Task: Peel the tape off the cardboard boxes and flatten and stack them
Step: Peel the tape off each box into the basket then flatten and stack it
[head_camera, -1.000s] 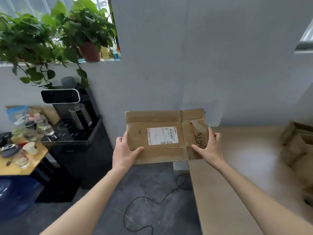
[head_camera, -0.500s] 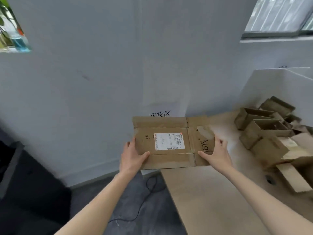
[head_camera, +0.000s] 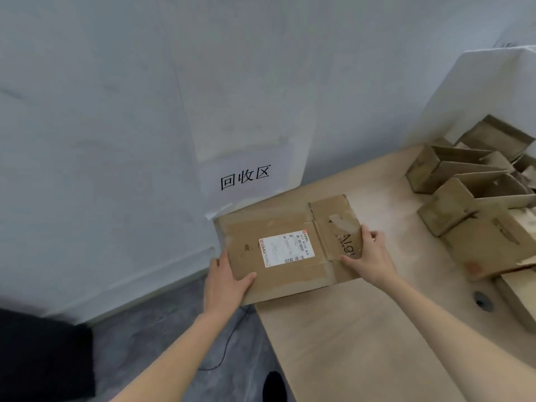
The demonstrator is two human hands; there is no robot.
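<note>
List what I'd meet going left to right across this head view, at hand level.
Grey wall → left hand → white shipping label on the flattened cardboard box → right hand → pile of open cardboard boxes.

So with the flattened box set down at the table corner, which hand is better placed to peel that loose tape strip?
The right hand. It grips the flattened box at the end where the loose tape strip sits, just above its fingers. The left hand holds the opposite end and could steady the box.

Both forearms bare, no sleeves; hands [head_camera: 224, 288] ungloved; no rings or watch visible.
</note>
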